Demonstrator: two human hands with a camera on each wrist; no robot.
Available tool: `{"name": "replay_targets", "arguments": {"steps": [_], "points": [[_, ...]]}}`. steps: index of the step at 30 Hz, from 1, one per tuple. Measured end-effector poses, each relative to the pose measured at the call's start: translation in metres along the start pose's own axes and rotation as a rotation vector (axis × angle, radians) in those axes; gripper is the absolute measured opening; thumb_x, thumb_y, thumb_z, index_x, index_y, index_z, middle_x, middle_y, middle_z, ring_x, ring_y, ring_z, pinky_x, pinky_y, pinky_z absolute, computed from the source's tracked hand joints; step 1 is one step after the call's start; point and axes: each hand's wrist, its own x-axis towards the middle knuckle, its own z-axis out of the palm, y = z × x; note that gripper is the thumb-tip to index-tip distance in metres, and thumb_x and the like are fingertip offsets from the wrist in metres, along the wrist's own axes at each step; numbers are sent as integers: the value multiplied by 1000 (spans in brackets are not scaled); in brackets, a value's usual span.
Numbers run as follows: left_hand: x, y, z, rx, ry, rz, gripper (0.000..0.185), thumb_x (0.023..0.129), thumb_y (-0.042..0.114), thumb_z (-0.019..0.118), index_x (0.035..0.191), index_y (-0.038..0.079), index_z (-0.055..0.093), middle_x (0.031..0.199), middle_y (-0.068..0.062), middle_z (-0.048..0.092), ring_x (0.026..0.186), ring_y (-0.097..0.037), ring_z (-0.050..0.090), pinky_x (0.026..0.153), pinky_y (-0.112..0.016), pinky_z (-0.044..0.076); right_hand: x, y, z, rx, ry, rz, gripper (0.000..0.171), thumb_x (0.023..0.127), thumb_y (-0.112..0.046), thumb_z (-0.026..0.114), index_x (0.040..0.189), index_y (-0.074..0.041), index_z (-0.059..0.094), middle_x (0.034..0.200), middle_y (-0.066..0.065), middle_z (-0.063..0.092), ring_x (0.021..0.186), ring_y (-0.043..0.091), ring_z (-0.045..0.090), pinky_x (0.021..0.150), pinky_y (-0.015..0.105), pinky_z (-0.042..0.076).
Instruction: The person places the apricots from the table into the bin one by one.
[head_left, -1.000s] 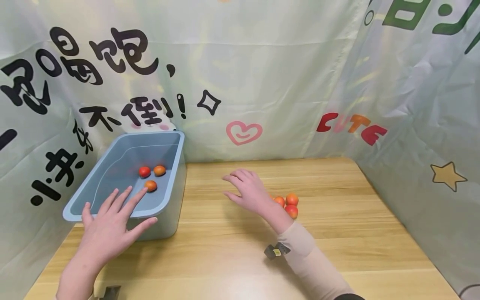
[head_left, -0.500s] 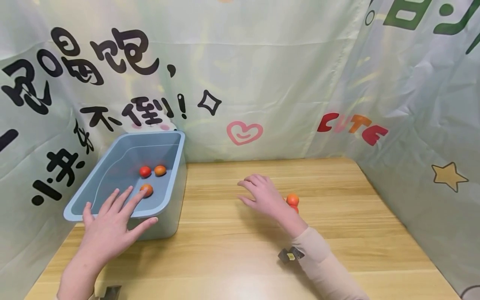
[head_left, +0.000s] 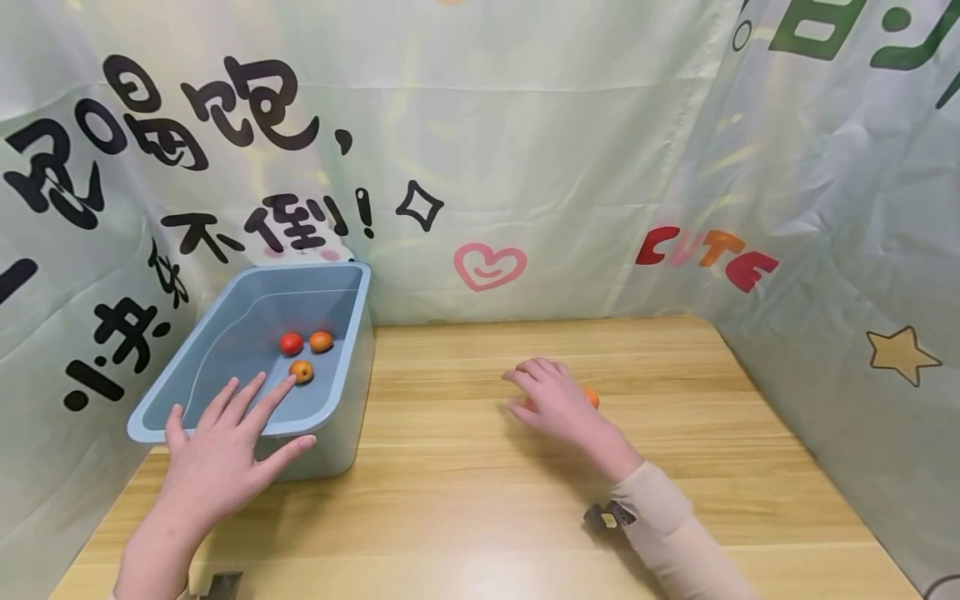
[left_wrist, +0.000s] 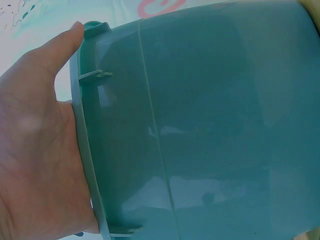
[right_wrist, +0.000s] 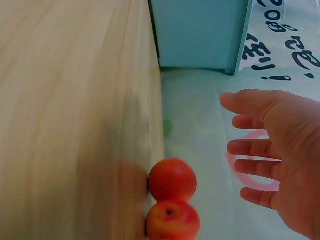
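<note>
While the left hand [head_left: 217,454] rests spread on the bin [head_left: 341,417] rim, the right hand [head_left: 558,404] hovers open over fruit [right_wrist: 172,180] on bare table [head_left: 465,492]; the curtain [head_left: 705,250] reads "CUTE".

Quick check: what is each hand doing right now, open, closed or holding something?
Left hand: open, straight fingers resting on the rim of the blue bin.
Right hand: open, fingers spread over the small red fruits, holding nothing.
</note>
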Motion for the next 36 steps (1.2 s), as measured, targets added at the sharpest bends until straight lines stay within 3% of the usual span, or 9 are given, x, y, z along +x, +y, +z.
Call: {"name": "replay_targets", "arguments": {"steps": [22,36], "points": [[-1,0,0,8,-12,-3,84,81,71,59,153,38,29,152,-17,40,140,-45,29,99,-83,2,-14,16,9,-79,-217,56,53,83,-36,75,130,-15,60,120,11,63,119,33,55,98,55,44],[-1,1,-1,10,-8,2,84,81,71,59,152,38,29,152,-17,41,140,-44,29,99,-83,3,-8,13,16,-153,-220,48,33,87,-23,71,119,-16,64,114,8,67,113,31,59,93,52,47]]}}
